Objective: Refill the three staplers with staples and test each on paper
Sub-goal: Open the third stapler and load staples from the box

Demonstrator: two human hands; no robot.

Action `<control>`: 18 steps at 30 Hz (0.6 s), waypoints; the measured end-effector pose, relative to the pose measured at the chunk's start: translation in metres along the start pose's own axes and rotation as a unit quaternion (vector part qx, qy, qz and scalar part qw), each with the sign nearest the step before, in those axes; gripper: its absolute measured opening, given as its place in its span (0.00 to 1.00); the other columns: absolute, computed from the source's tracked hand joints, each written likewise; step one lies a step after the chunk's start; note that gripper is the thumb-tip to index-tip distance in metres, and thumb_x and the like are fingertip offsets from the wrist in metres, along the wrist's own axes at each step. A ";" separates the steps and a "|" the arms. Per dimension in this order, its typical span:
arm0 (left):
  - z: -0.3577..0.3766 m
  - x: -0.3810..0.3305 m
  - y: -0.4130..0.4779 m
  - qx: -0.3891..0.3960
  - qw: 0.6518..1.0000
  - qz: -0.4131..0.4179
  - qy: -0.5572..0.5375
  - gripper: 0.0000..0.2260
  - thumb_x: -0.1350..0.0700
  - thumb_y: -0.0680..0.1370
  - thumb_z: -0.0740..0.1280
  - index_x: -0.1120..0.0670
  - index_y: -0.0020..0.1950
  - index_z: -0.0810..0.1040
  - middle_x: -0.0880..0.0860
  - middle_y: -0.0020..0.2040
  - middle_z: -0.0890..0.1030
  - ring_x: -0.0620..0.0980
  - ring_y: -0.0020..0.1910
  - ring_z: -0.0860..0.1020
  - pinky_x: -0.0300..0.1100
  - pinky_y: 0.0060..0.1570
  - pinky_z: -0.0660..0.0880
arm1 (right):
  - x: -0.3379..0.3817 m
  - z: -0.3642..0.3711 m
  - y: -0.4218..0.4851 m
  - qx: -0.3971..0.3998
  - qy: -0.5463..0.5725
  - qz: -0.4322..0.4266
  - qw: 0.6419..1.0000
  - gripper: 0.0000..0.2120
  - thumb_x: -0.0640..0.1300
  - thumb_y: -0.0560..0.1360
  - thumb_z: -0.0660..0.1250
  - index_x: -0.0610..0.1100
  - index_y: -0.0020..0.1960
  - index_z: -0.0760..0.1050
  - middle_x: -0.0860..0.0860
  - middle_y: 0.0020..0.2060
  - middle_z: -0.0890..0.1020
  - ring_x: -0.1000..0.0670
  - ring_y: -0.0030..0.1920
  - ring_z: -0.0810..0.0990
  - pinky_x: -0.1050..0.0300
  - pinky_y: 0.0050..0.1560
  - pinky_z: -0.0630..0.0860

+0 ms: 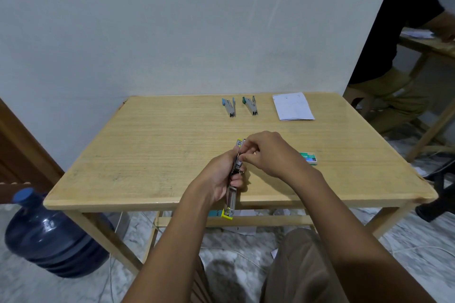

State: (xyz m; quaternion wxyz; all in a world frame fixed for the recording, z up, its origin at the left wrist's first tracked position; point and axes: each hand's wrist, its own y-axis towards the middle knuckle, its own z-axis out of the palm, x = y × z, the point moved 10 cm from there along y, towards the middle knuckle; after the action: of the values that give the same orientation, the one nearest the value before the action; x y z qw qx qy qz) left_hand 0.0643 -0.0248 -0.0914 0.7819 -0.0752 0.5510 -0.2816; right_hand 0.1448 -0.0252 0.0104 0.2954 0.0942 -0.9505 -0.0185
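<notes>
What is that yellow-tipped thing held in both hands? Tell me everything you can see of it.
A slim stapler of silvery metal with yellow plastic ends, swung open to full length, its metal channel showing. It is held in the air over the near edge of the pale wooden table, one yellow end pointing away, the other toward the person. The left hand grips its middle; the right hand pinches its upper metal part. Staples inside cannot be made out.

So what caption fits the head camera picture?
Left hand holds the open yellow stapler while the right hand pinches at its top.
</notes>
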 end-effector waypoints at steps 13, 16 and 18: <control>-0.001 0.005 0.008 0.036 0.998 -0.009 -0.055 0.13 0.50 0.85 0.54 0.57 0.53 0.72 0.51 0.30 0.68 0.43 0.21 0.60 0.34 0.16 0.60 | -0.010 0.015 -0.019 0.020 -0.035 -0.071 0.997 0.10 0.56 0.79 0.63 0.60 0.56 0.81 0.59 0.52 0.77 0.57 0.51 0.73 0.53 0.49 0.72; -0.002 0.005 0.008 0.035 0.998 -0.009 -0.051 0.15 0.49 0.85 0.54 0.57 0.48 0.72 0.51 0.29 0.68 0.43 0.21 0.60 0.34 0.17 0.59 | -0.010 0.013 -0.018 0.002 -0.081 -0.075 0.994 0.13 0.58 0.79 0.60 0.61 0.60 0.79 0.60 0.53 0.75 0.56 0.53 0.74 0.55 0.47 0.69; -0.003 0.005 0.008 0.032 0.998 -0.007 -0.052 0.17 0.48 0.85 0.54 0.57 0.44 0.71 0.52 0.30 0.68 0.44 0.21 0.60 0.34 0.17 0.59 | -0.010 0.010 -0.016 -0.004 -0.105 -0.067 0.992 0.14 0.58 0.80 0.58 0.62 0.63 0.76 0.59 0.55 0.75 0.55 0.55 0.73 0.54 0.48 0.68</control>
State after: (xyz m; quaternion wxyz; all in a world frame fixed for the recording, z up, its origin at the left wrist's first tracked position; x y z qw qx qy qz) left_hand 0.0656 -0.0206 -0.0997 0.8099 -0.0681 0.4994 -0.3001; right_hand 0.1502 -0.0389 -0.0052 0.1928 0.1538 -0.9677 -0.0515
